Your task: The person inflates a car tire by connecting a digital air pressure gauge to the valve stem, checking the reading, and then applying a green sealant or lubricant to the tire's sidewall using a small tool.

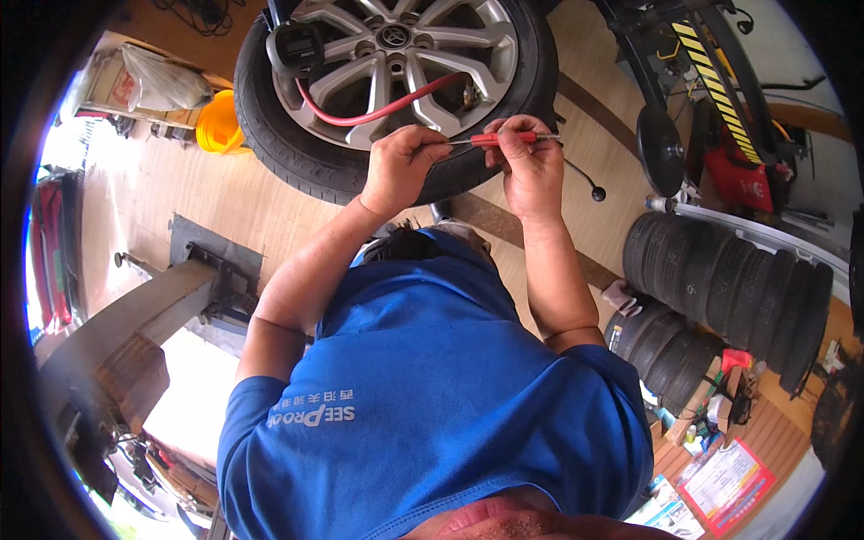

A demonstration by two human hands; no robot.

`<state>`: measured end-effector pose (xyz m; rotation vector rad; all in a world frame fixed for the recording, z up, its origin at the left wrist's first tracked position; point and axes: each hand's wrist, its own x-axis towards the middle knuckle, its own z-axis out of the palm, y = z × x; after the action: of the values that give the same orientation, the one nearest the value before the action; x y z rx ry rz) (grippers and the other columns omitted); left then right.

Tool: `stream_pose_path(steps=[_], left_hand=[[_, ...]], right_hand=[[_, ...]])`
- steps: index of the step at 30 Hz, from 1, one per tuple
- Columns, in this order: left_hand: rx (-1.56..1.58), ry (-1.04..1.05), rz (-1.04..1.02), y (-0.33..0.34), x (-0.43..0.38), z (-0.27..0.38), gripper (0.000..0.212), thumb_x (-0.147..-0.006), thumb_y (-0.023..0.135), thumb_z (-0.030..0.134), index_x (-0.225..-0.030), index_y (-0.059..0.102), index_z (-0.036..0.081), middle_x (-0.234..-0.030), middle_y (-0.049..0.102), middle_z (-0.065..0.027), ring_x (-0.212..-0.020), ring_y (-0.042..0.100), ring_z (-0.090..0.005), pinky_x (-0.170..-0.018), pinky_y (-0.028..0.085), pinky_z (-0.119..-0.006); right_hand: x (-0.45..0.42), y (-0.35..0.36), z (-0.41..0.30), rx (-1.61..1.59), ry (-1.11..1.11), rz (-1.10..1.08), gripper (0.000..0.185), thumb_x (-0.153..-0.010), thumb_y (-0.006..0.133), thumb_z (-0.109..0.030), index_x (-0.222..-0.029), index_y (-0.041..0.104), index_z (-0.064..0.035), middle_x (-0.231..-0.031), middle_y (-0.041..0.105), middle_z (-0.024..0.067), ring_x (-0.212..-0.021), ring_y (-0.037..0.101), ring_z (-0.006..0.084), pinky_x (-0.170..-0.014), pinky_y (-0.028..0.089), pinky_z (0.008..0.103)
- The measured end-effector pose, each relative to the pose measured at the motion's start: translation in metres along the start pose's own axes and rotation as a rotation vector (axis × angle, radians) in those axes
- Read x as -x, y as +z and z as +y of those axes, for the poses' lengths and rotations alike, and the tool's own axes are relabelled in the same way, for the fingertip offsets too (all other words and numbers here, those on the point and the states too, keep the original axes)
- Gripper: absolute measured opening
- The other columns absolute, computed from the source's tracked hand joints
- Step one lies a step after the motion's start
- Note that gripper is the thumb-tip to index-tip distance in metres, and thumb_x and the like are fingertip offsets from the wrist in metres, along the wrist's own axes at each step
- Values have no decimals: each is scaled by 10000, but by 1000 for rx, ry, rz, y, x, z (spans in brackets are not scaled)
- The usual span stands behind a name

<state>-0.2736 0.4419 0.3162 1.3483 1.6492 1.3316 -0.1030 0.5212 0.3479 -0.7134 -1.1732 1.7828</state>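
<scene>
In my right hand (530, 162) is a slim red-handled hand tool (484, 139), perhaps a valve core screwdriver, with metal at both ends. It lies almost level, held above the near sidewall of a tyre (297, 152). The fingertips of my left hand (399, 165) pinch the end of its thin metal shaft (460, 142); whether a small part sits between those fingers is hidden. Beyond my hands is the silver alloy wheel (378, 81) inside the tyre. A red air hose (371, 120) runs across its spokes from a black gauge (297, 48) to a brass fitting (468, 96) near the rim.
A machine arm with a black round disc (660, 150) stands at the right, beside a yellow-black striped post (719, 94). Rows of tyres (722, 290) lie at right. A yellow bucket (219, 125) is left of the wheel. A grey metal arm (135, 317) juts in from the left.
</scene>
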Motion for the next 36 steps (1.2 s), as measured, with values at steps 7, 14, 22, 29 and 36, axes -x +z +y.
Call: stream_pose_path(steps=[7,14,22,29,36], left_hand=[[339,-189,-97,1,2,-4,97,-887,625,61,-908,642,-32,-775,685,-73,-731,662,-131,-677,529,-253],[618,-248,-215,2,4,-14,131,-922,602,104,-897,618,-23,-774,670,-79,-712,647,-147,-684,528,-273],[558,-357,-223,7,3,-20,153,-910,623,104,-928,633,-47,-743,668,-89,-655,643,-133,-619,531,-252],[495,-423,-324,17,-12,-23,232,-891,646,112,-1035,627,-68,-796,668,-91,-702,634,-133,-658,520,-253],[-96,-6,-319,35,-113,-73,449,-838,660,110,-1272,557,60,-1042,649,-127,-899,586,-184,-820,474,-319]], right_hand=[[3,8,-12,21,99,-92,123,-871,673,-81,-929,585,-19,-879,656,70,-757,614,100,-650,509,222],[2,-2,-7,261,11,-260,157,-891,661,-121,-985,596,-13,-915,658,47,-740,583,82,-656,482,227],[11,0,1,380,26,-256,162,-933,607,-168,-986,583,-17,-901,635,33,-660,552,74,-602,457,215],[13,-15,16,447,-52,-144,141,-953,569,-152,-974,574,-13,-904,645,38,-608,536,69,-553,446,215],[13,-54,3,404,-38,41,124,-960,556,-149,-983,547,-28,-962,662,60,-601,538,58,-498,416,190]])
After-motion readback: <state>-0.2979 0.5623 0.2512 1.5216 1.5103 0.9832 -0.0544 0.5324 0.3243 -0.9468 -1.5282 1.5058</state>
